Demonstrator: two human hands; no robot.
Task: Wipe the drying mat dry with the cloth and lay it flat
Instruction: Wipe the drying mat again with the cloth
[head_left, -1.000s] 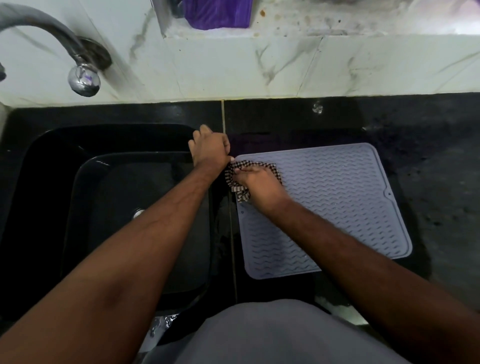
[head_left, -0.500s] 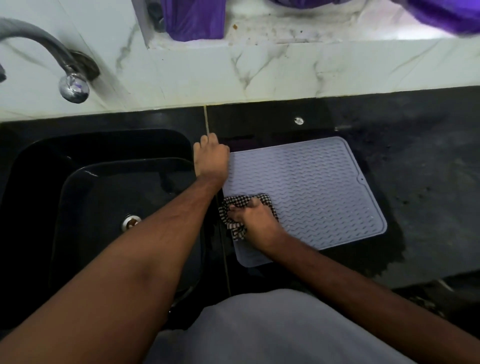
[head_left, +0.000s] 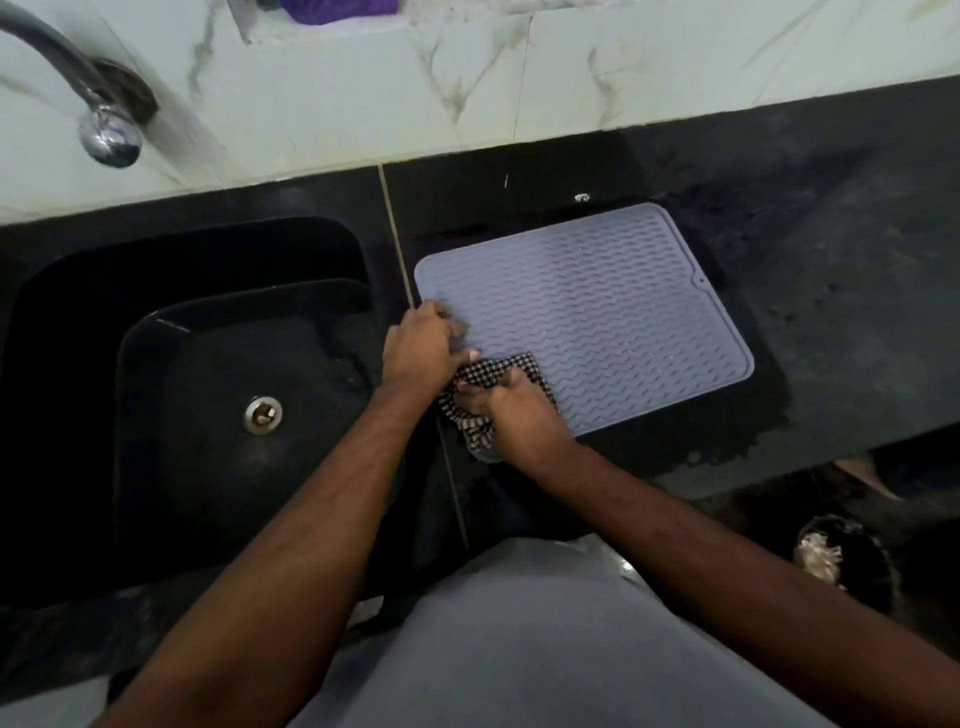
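A grey ribbed drying mat (head_left: 597, 312) lies flat on the black counter, just right of the sink. A black-and-white checked cloth (head_left: 493, 376) is bunched on the mat's near left corner. My right hand (head_left: 511, 415) grips the cloth and presses it onto the mat. Fingers of my left hand (head_left: 423, 348) rest on the mat's left edge, close beside the cloth; motion blurs them. The mat's near left corner is hidden under cloth and hand.
A black sink (head_left: 208, 395) with a metal drain (head_left: 264, 414) fills the left side, and a chrome tap (head_left: 98, 119) hangs over it. Wet black counter (head_left: 831, 260) surrounds the mat. A marble wall with a ledge rises behind. The counter's front edge runs at lower right.
My right hand has wiped the cloth down the mat's left edge toward me, from the far corner to the near one. My left hand has followed from the far left corner down the edge.
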